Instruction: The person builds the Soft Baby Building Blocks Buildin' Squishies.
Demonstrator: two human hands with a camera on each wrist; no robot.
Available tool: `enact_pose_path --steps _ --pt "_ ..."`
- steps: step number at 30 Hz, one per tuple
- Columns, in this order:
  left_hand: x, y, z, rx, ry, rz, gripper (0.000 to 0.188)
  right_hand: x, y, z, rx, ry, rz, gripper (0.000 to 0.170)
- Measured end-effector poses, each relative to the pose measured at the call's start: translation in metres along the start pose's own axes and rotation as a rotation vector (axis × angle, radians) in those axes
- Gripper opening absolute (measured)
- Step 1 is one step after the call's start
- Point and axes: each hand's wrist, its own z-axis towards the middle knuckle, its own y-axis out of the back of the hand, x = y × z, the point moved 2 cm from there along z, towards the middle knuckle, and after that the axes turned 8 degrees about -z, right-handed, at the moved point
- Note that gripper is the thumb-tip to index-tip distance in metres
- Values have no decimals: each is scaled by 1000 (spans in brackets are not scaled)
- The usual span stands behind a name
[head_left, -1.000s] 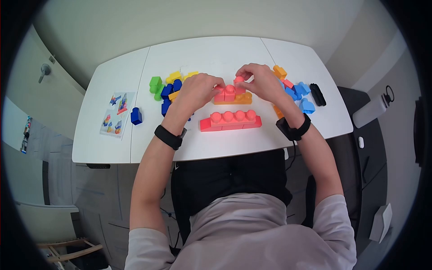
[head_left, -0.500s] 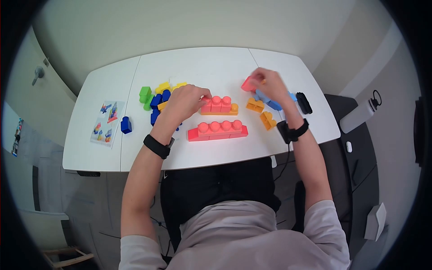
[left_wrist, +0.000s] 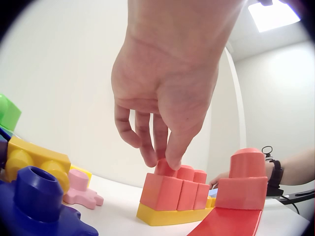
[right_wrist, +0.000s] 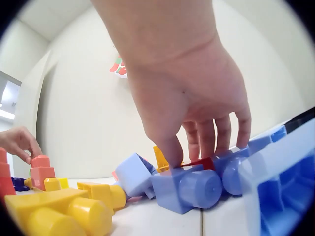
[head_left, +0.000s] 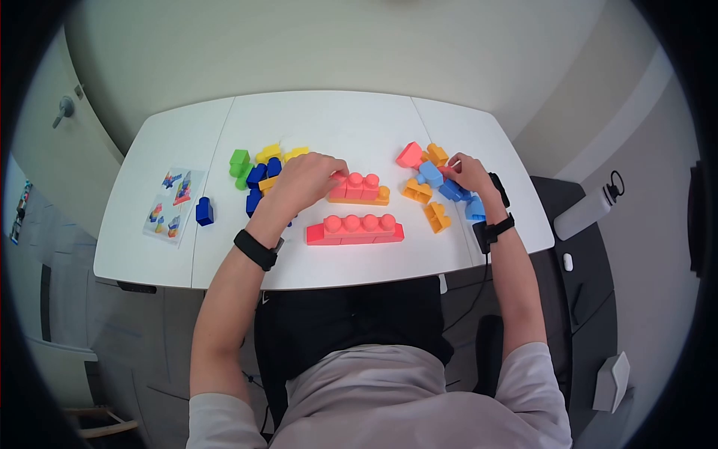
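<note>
My left hand [head_left: 318, 178] pinches the stud of the end brick in a row of three coral-red one-stud bricks [left_wrist: 180, 194]. The row sits on a long orange-yellow base block [left_wrist: 170, 215]. At the right pile, my right hand [head_left: 471, 175] reaches down with thumb and fingers apart, on either side of a red block [right_wrist: 201, 163] lying behind blue bricks [right_wrist: 182, 189]. That red block is mostly hidden. Nearer the person lies a coral-red assembly [head_left: 355, 228] with several studs on top. A loose coral-red block [head_left: 409, 155] rests at the pile's left edge.
Green [head_left: 239, 162], yellow and dark blue bricks cluster beside the left hand. One dark blue brick [head_left: 205, 212] stands apart near a picture sheet [head_left: 170, 206]. Orange blocks [head_left: 437, 218] lie left of the right wrist. A white bottle [head_left: 587, 212] is off the table's right side.
My right hand has left the orange-based row with a coral-red block, released it at the right pile's edge, then moved right over the blue bricks. My left hand has stayed at the row.
</note>
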Motion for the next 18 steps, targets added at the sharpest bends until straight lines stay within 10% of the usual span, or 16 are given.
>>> enact_pose_path --steps 11,18 --pt "4 0 0 -9 -11 -7 15 6 38 -15 -118 -30 -118 36" --pt "5 -1 1 11 18 -38 15 38 58 -36 -319 12 313 44"
